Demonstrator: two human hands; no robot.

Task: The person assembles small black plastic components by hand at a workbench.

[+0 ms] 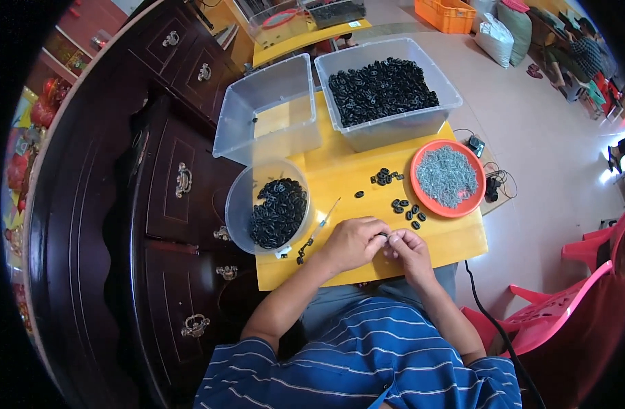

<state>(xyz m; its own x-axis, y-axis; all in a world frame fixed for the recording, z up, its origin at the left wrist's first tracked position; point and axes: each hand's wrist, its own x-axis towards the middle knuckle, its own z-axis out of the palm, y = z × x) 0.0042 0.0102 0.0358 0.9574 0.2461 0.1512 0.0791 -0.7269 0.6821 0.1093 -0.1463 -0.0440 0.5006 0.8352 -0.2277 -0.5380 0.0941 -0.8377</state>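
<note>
Near the front edge of the yellow table, my left hand pinches a small black oval piece, mostly covered by the fingers. My right hand meets it there, thumb and fingertips pressed together; whatever they hold is too small to make out. Just beyond the hands lie several loose black oval pieces, with another small cluster farther off. A thin pointed tool rests left of my left hand. To the right, an orange-red round plate holds a heap of small silvery metal parts.
A round clear tub of black pieces stands at the left. Behind are a full clear bin and a nearly bare one. A dark drawer cabinet borders the left; pink chairs and a black cable are at right.
</note>
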